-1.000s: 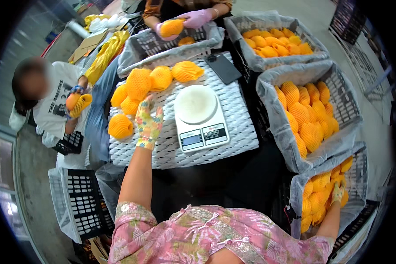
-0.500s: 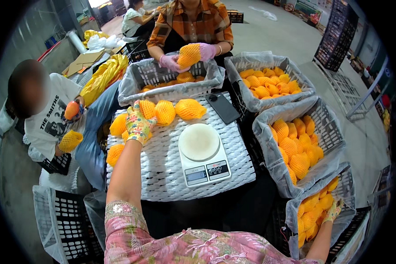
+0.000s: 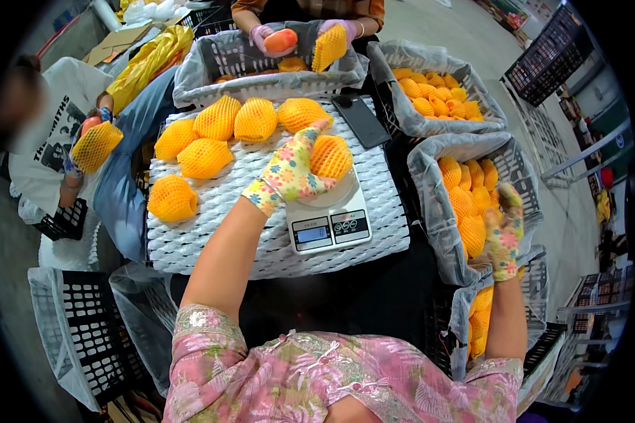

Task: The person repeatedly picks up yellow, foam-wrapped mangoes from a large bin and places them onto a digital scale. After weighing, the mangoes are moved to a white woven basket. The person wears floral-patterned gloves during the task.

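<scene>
My left hand, in a flowered glove, grips a fruit in a yellow foam net over the round plate of a white kitchen scale. I cannot tell whether the fruit rests on the plate. Beside and behind that hand, several netted fruits lie on a table padded with white foam netting. My right hand, gloved alike, is over the near side of the middle right crate, fingers apart, by its netted fruits. Nothing shows in its grasp.
A black phone lies behind the scale. Lined crates with netted fruits stand at the far right and near right. Across the table, a co-worker's pink-gloved hands hold a reddish fruit and a foam net. Another person sits left, holding a netted fruit.
My left hand has moved right from the table's left side to the scale with a netted fruit. My right hand has moved from the near right crate up to the middle one.
</scene>
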The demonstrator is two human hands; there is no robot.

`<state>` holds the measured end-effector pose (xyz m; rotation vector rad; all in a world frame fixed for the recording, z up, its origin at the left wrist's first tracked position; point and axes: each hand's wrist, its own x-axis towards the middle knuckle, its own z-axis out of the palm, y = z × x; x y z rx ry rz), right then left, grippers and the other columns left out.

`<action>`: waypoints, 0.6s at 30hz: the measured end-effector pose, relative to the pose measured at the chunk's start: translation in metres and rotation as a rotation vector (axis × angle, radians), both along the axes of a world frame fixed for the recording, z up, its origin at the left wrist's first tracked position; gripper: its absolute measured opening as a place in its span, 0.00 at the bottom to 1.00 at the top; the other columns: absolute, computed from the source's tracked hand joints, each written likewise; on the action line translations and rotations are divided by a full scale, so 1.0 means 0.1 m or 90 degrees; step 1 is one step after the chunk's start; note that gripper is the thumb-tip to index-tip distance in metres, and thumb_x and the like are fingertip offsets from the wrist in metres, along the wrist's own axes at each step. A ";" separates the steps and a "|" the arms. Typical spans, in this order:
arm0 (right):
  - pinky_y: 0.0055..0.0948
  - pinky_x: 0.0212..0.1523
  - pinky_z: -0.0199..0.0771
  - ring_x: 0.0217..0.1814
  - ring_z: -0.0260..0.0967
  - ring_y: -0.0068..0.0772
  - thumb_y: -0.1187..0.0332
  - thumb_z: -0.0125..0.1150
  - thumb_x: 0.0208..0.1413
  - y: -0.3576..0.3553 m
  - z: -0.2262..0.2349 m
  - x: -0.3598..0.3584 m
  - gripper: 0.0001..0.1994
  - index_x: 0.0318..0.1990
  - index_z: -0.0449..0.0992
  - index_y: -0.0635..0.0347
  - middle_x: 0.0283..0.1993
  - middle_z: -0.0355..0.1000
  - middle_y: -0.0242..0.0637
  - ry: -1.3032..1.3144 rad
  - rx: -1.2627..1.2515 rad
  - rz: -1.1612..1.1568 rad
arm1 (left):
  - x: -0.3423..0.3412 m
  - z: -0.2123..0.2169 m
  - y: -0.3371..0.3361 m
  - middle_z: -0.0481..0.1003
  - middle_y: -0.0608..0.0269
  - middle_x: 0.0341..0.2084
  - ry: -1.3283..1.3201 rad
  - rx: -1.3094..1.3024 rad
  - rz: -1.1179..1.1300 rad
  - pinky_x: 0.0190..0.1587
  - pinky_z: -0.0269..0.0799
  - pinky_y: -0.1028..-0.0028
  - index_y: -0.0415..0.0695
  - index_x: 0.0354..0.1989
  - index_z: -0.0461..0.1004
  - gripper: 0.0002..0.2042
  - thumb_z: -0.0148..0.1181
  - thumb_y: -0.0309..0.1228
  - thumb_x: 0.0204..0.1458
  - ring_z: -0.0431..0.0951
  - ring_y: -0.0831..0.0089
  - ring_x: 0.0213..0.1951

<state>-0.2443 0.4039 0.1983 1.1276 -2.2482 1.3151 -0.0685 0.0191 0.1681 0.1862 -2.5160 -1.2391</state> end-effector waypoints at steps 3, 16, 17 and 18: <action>0.35 0.65 0.56 0.64 0.60 0.40 0.78 0.62 0.47 -0.65 0.19 0.37 0.22 0.53 0.70 0.61 0.58 0.65 0.43 0.032 0.104 0.118 | 0.25 -0.30 -0.18 0.64 0.53 0.59 0.130 0.131 0.073 0.62 0.60 0.67 0.41 0.65 0.54 0.38 0.65 0.23 0.44 0.64 0.64 0.61; 0.41 0.61 0.64 0.63 0.60 0.47 0.63 0.71 0.40 -2.04 -0.13 0.31 0.36 0.61 0.63 0.50 0.61 0.61 0.45 0.040 0.312 0.381 | 0.79 -1.25 -0.33 0.74 0.59 0.44 0.135 0.210 0.297 0.52 0.68 0.75 0.37 0.56 0.66 0.21 0.54 0.16 0.52 0.74 0.75 0.47; 0.41 0.61 0.63 0.64 0.59 0.48 0.62 0.71 0.40 -2.09 -0.13 0.30 0.38 0.62 0.62 0.49 0.61 0.60 0.46 0.045 0.323 0.396 | 0.80 -1.28 -0.33 0.74 0.59 0.44 0.151 0.213 0.298 0.52 0.69 0.74 0.37 0.55 0.67 0.20 0.55 0.17 0.51 0.74 0.74 0.46; 0.41 0.62 0.62 0.64 0.59 0.49 0.62 0.72 0.40 -2.14 -0.12 0.29 0.40 0.63 0.60 0.49 0.62 0.59 0.46 0.050 0.334 0.411 | 0.81 -1.31 -0.34 0.75 0.58 0.43 0.167 0.216 0.299 0.51 0.70 0.74 0.38 0.55 0.68 0.20 0.56 0.18 0.51 0.75 0.73 0.46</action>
